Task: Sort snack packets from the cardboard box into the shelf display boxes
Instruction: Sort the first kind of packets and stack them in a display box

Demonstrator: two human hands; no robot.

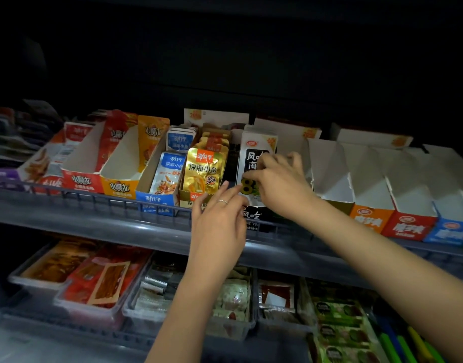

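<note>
Upper shelf [68, 218] of a dim store rack, carrying a row of cardboard display boxes behind a wire rail. Right hand [277, 182] reaches in from the right. Its fingers curl over the front of a white packet [252, 150] with black lettering, which stands upright at the front of a stack inside the black display box [251, 216]. Left hand [220, 221] lies just below and left of it, fingers relaxed and nearly straight, holding nothing. Its index fingertip lies near the lower left corner of the white packet; contact cannot be confirmed. A ring [222, 202] shows on one finger.

Just left of the black display box stands a gold display box [188, 200] filled with gold packets [203, 170], then a blue display box [153, 201] holding blue packets [170, 171]. To the right, the orange display box [370, 220], red display box [408, 226] and far-right blue box [447, 233] show only white inner walls. Below, clear trays [36, 282] hold further snacks.
</note>
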